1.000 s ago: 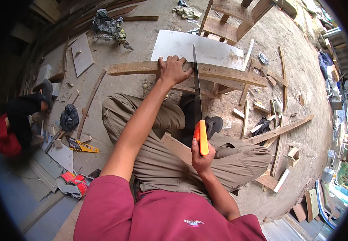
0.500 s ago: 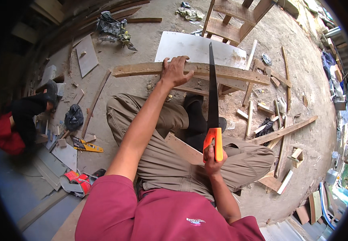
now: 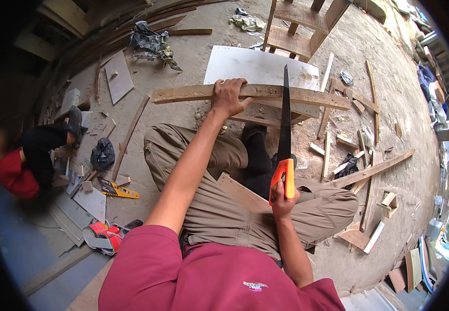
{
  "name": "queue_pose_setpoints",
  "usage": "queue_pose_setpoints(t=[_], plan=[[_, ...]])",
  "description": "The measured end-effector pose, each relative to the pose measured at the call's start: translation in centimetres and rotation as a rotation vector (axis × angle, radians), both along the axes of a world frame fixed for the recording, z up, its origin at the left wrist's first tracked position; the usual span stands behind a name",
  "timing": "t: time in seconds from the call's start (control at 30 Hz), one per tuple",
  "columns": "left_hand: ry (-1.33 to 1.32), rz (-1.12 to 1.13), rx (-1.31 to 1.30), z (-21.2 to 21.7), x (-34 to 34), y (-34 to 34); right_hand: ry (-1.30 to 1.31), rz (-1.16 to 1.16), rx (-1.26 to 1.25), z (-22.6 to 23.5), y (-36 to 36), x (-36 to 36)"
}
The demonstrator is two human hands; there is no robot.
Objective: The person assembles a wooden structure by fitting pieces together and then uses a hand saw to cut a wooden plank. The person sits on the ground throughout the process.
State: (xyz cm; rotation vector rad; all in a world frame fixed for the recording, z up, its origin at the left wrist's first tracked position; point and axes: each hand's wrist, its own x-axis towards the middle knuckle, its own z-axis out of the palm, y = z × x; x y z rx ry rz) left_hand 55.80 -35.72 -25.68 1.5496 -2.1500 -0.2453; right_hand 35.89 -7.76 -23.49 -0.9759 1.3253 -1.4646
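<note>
A handsaw (image 3: 286,122) with a dark blade and an orange-yellow handle is gripped in my right hand (image 3: 285,203), above my right thigh. Its blade points away from me and crosses the right half of a long wooden beam (image 3: 183,93); how deep it sits in the wood cannot be made out. My left hand (image 3: 228,98) is closed over the beam left of the blade, thumb on the near side. The beam lies crosswise over a low wooden support (image 3: 294,108). A short board (image 3: 240,193) rests between my legs.
Beyond the beam lies a white panel (image 3: 255,65), with a wooden frame (image 3: 297,31) behind it. Wood offcuts (image 3: 369,168) litter the right side. At left are a yellow tool (image 3: 120,190), red cans (image 3: 107,238), a black bag (image 3: 102,154) and another person (image 3: 22,160).
The saw handle and my right hand have moved slightly forward, toward the beam, and a little right. My left hand keeps its place on the beam. The whole view has shifted slightly.
</note>
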Motion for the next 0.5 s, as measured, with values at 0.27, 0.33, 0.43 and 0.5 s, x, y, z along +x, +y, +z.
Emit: queue_pose_setpoints(t=[0.27,0.33,0.43,0.5], plan=[[-0.026,0.041,-0.12,-0.7,0.0,0.2,0.259,0.292,0.057,-1.6,-0.7,0.2],[-0.018,0.039,-0.133,-0.8,0.0,0.3,0.23,0.314,0.065,-1.9,-0.6,0.4],[0.024,0.034,-0.137,-0.8,0.0,0.2,-0.037,0.258,0.113,-2.5,-0.3,0.6],[0.05,0.043,-0.123,-0.9,0.0,0.3,-0.169,0.252,0.047,-2.6,-0.6,0.6]])
